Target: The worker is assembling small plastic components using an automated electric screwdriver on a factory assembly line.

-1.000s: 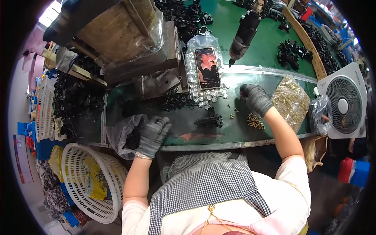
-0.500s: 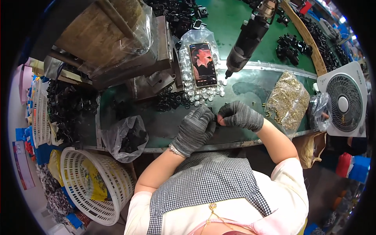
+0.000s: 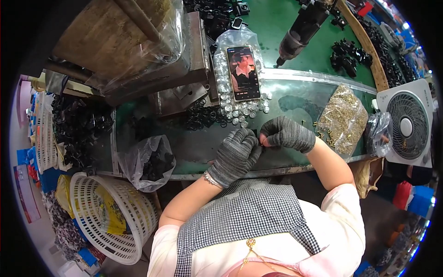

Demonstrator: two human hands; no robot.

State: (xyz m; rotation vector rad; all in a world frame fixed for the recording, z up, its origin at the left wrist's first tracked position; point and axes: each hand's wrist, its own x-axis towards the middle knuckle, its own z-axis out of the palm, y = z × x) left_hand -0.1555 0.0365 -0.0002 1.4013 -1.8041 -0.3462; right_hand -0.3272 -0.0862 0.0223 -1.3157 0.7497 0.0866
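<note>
Both my hands wear grey striped fingerless gloves and meet over the near part of the green workbench [image 3: 194, 152]. My left hand [image 3: 234, 156] is closed, its fingers curled round a small black part [image 3: 256, 133] that is mostly hidden. Against it my right hand [image 3: 287, 135] pinches with thumb and finger; whatever lies in the pinch is too small to make out. Just beyond the hands are loose silvery round caps [image 3: 243, 111], spilling from a clear bag. A pile of black rings [image 3: 203, 114] lies to their left.
A phone [image 3: 243, 74] lies on the bag of caps. Above the bench hangs a black power screwdriver [image 3: 297, 41]. To the right are a bag of brass screws [image 3: 344, 117] and a fan [image 3: 406, 124]; to the left, a metal press [image 3: 152, 78], a bag of black parts [image 3: 150, 161] and a white basket [image 3: 138, 217].
The view has shifted slightly, so the bench things sit a little differently in it. My hands stay together, the fingers only slightly moved. The phone's picture has changed.
</note>
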